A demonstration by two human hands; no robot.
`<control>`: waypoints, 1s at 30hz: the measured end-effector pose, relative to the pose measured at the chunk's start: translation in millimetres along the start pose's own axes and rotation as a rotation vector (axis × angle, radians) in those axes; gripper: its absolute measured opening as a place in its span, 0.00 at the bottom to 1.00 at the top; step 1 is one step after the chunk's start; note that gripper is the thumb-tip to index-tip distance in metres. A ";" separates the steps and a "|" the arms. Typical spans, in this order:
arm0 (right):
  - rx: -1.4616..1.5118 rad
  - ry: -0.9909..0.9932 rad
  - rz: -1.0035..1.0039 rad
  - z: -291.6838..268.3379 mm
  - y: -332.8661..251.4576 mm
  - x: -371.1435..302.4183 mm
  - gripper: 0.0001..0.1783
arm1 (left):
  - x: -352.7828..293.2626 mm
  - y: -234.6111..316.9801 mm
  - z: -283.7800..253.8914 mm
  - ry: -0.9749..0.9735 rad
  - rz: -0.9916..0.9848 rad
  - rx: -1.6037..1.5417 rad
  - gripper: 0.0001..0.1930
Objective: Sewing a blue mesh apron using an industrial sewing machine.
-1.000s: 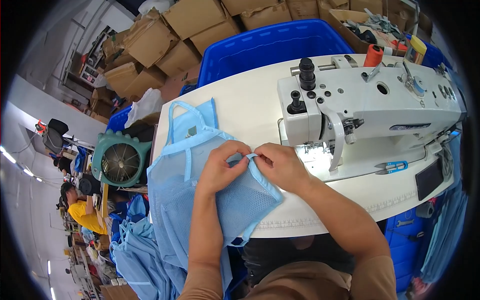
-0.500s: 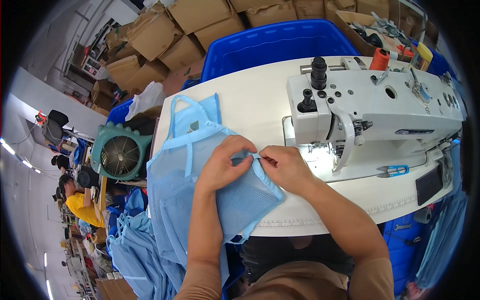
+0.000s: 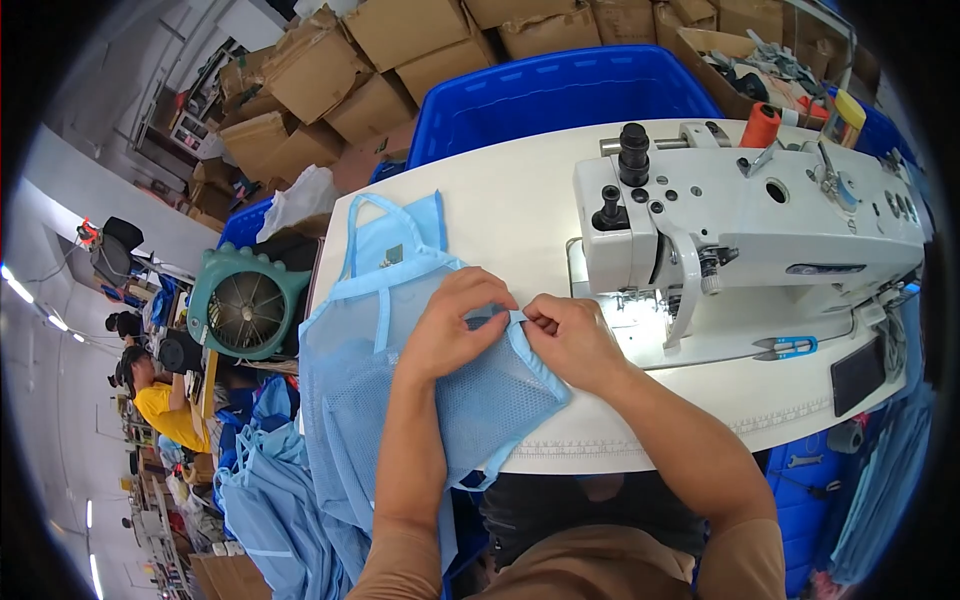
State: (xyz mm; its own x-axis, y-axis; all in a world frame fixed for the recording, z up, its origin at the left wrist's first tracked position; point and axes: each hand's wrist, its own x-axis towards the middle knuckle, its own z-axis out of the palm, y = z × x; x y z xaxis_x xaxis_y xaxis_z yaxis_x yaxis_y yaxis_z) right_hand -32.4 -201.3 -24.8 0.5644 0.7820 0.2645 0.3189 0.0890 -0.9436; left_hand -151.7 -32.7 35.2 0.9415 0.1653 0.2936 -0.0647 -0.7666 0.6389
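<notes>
A light-blue mesh bag (image 3: 400, 385) with pale blue edge binding lies over the left part of the white table. My left hand (image 3: 458, 322) pinches the bound edge near its upper corner. Close beside it, my right hand (image 3: 572, 338) grips the same edge between thumb and fingers. What lies right between the fingertips is mostly hidden. A strap loop and a blue fabric panel spread out at the bag's far end. Just right of my hands stands a white sewing machine (image 3: 740, 215), its needle area lit.
Blue thread snips (image 3: 786, 348) and a dark flat device (image 3: 858, 375) lie on the table's right. Behind it stands a blue bin (image 3: 560, 95). A green fan (image 3: 245, 303) and piled blue fabric (image 3: 290, 500) are at the left. Farther off sits a person in yellow (image 3: 165, 410).
My hands stay on the bound edge with barely any finger movement. The whole view has shifted very slightly.
</notes>
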 end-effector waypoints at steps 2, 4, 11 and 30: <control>-0.013 0.007 0.022 -0.1 -3.0 0.4 0.06 | 0.6 5.5 -0.1 0.014 0.002 -0.007 0.13; -0.027 0.014 0.042 -0.4 -3.4 0.2 0.06 | 0.5 4.1 0.7 0.010 -0.001 -0.005 0.13; -0.052 0.088 -0.030 2.6 -4.1 1.2 0.05 | -0.6 3.3 2.6 0.055 -0.001 0.016 0.10; 0.337 -0.163 0.245 -8.8 -3.7 9.4 0.10 | -5.4 7.6 4.1 0.121 -0.011 0.027 0.11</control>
State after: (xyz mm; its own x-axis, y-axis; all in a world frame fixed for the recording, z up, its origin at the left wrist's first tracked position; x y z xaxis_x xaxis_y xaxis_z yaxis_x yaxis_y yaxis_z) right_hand -21.5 -199.7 -17.1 0.4566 0.8895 0.0154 -0.0910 0.0639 -0.9938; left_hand -155.9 -41.9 35.6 0.8952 0.2467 0.3712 -0.0436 -0.7805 0.6237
